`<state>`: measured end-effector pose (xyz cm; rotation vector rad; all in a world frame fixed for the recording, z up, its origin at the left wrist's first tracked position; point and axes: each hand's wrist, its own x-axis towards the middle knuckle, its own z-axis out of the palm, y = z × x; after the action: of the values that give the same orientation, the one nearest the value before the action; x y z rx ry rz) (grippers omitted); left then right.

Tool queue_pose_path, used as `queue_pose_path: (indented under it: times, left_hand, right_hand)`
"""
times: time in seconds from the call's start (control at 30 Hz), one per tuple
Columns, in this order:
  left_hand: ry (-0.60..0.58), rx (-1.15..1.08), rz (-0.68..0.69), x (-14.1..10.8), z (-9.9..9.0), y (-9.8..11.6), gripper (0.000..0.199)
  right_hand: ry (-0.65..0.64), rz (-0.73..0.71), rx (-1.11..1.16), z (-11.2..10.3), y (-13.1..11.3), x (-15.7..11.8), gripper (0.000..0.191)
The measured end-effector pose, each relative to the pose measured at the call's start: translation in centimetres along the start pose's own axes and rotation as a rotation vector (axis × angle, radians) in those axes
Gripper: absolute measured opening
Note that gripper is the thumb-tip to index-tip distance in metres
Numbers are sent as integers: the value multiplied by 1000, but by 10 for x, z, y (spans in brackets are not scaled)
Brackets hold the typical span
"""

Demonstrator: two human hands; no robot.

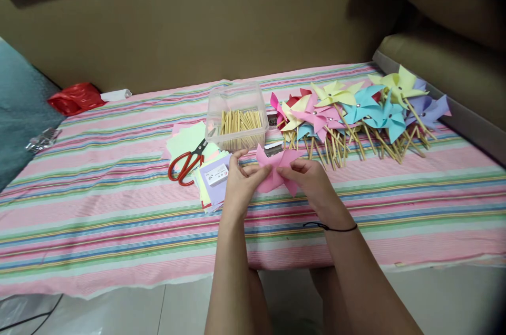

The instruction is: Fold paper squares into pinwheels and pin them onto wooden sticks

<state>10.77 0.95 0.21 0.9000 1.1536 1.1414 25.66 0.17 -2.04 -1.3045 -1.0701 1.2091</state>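
Note:
Both hands hold a pink paper pinwheel over the striped cloth. My left hand pinches it from the left, thumb near the centre. On the other side, my right hand grips it between thumb and fingers, also close to the middle. No stick shows on this pinwheel. Just beyond it lies a small box of metal pins. Behind my left hand stands a clear plastic box with many short wooden sticks inside. Left of that hand are coloured paper squares, a small white box and red-handled scissors.
Finished-looking pinwheels on sticks lie heaped on the right. A red plastic bag, a white item and a shiny clear packet sit far left. A brown panel closes off the back, with a sofa cushion at right.

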Motion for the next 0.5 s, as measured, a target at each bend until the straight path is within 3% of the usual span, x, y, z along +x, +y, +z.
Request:
queue_pose_path:
  times: [0.13,0.5]
  left_hand:
    - [19,61,6,-1,1,0,75]
    - [5,64,17,0,-3,1,65]
  right_hand:
    - [-25,-5,-19,-1,1,0,47]
    - [-98,-24,36,-3,-1,0,45]
